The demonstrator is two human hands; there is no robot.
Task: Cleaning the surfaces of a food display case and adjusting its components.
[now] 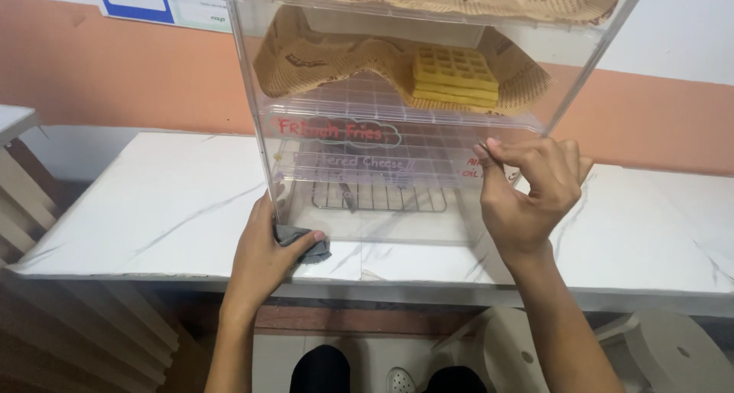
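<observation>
- Nearest, below the tabletop's front edge, the person's dark shoes [321, 370] and a pale round stool [673, 355] show on the floor.
- The left hand [264, 251] is closed around a grey cloth [306, 244], thumb on top, pressing it to the lower left front corner of the clear display case [367, 209], close to the tabletop's front edge.
- The right hand [527, 190] is raised at the case's right front edge, fingertips pinched together against the clear panel; whether they grip anything small I cannot tell.
- The white marbled tabletop [153, 202] carries the case, which stands just behind its front edge, about midway along.
- Inside, a wire rack [378, 198] sits low.
- Higher on a shelf, stacked yellow waffles [455, 76] rest on brown paper [321, 56].
- Farthest, an orange and white wall [115, 72] runs behind the tabletop's back edge.
</observation>
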